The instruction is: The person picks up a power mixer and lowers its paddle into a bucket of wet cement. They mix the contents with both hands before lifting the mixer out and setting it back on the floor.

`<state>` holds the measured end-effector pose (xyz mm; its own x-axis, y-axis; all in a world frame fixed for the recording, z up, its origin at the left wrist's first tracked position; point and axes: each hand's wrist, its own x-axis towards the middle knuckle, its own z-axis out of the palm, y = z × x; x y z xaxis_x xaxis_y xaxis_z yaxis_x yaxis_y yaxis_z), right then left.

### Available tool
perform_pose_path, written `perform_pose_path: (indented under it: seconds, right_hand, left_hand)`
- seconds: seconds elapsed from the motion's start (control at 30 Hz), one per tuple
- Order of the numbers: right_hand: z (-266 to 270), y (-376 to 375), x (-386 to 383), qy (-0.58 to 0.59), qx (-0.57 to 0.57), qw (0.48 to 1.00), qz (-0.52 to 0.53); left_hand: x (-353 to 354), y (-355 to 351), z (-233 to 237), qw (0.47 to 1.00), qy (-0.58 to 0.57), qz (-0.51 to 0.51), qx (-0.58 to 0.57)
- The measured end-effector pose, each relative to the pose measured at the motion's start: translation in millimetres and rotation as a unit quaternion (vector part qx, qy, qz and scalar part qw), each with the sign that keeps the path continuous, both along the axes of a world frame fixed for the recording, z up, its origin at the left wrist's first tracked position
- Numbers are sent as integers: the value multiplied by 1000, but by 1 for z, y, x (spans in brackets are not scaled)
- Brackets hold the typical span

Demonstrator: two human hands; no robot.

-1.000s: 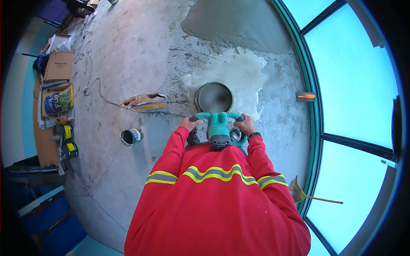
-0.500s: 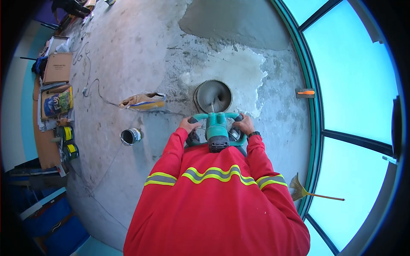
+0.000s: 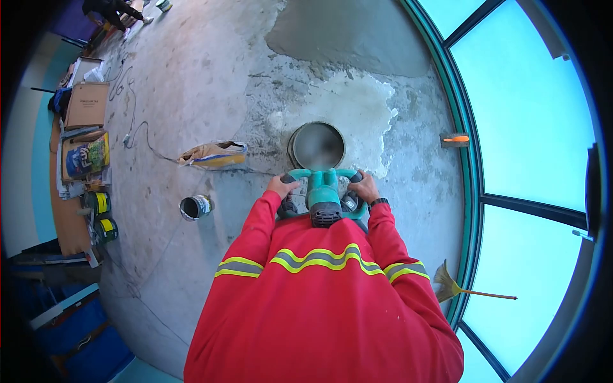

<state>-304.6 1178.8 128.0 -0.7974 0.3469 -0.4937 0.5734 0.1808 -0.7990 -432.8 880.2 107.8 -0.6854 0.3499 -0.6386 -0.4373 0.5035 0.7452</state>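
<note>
A green hand-held mortar mixer [image 3: 324, 191] is held in front of my red jacket. My left hand [image 3: 281, 186] wraps round its left handle, and my right hand [image 3: 366, 188], with a dark watch at the wrist, grips the right one. Just beyond the mixer stands a round bucket [image 3: 291, 144] with wet grey mix [image 3: 314, 137] inside. The mixer's shaft is hard to make out, and the mix near it looks blurred. An open paper sack [image 3: 214, 155] lies left of the bucket. Nearer to me is a small open pail [image 3: 196, 207].
A smooth wet grey patch [image 3: 351, 32] covers the far floor. By the window frame on the right lie an orange-handled trowel [image 3: 455, 139] and a broom [image 3: 449, 285]. Cardboard boxes [image 3: 87, 105] and cans [image 3: 101, 203] line the left wall; a cable [image 3: 151, 142] crosses the floor. Another person [image 3: 113, 11] is far left.
The swirl with a deep hollow in the mix has become a flatter, blurred surface. The far person has come further into view. My hands keep their grip on the mixer.
</note>
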Motion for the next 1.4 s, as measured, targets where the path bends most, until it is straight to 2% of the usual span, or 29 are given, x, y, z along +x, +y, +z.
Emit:
perform_pose_path:
  seconds: [0.13, 0.3, 0.43, 0.7, 1.0, 1.23, 1.4]
  right_hand:
    - [10, 0, -2, -18, 27, 999, 17]
    - [-6, 1, 1, -6, 58, 998, 13]
    - [-4, 2, 1, -11, 42, 999, 3]
    - [3, -2, 2, 4, 91, 996, -13]
    - [7, 0, -9, -37, 100, 994, 29]
    - [9, 0, -16, -28, 87, 995, 27]
    - [21, 0, -23, -15, 88, 995, 43]
  left_hand:
    - [-2, 5, 13, 999, -27, 18, -2]
    - [-6, 11, 22, 1000, -21, 11, -12]
    - [-8, 14, 30, 998, -52, 20, -5]
    - [-12, 16, 30, 999, -41, 7, 8]
    - [-14, 12, 27, 1000, -29, 10, 2]
    - [-14, 11, 35, 999, -31, 32, 21]
    - [-10, 4, 19, 998, -22, 41, 35]
